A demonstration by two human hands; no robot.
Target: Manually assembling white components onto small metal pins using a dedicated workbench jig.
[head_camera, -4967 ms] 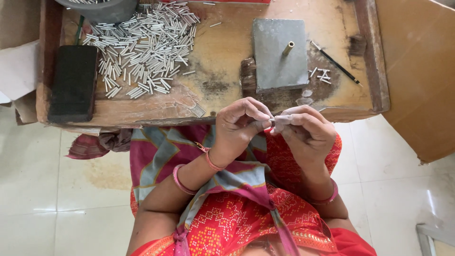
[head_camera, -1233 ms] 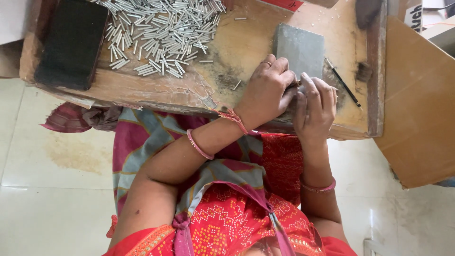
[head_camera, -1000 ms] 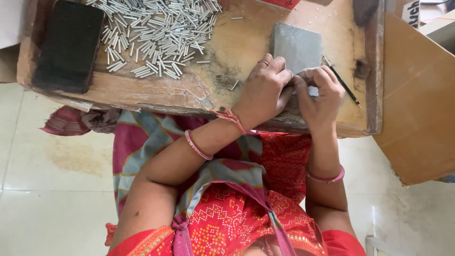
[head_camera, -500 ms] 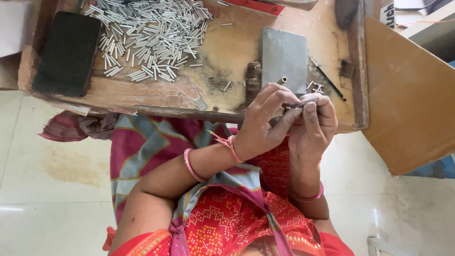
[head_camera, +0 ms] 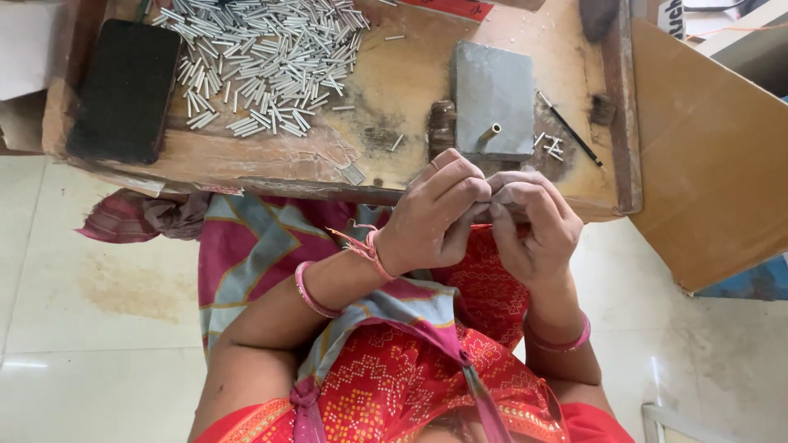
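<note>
- While both hands are brought together at the near edge of the wooden work table (head_camera: 394, 90), the left hand (head_camera: 435, 217) and the right hand (head_camera: 533, 226) are seen with fingertips pinched narrow against each other, closed on something small that is hidden between them; what it is cannot be told.
- Beyond the fingertips, one grey metal block (head_camera: 492, 98) is counted, with one short brass-coloured peg (head_camera: 490, 131) standing out of it, just past the knuckles.
- To the far left of the fingers, one large heap of small silvery tubes (head_camera: 263, 61) is spread, too many to be counted, and one black pad (head_camera: 123, 90) is laid at the table's left end.
- A few loose tubes (head_camera: 550, 146) and one thin dark rod (head_camera: 570, 130) are seen just beyond the right hand's fingers.
- Bare wood is left between the heap and the block; the table's near edge is touched or nearly touched by the knuckles.
- Two pink bangles are worn, one on each wrist.
</note>
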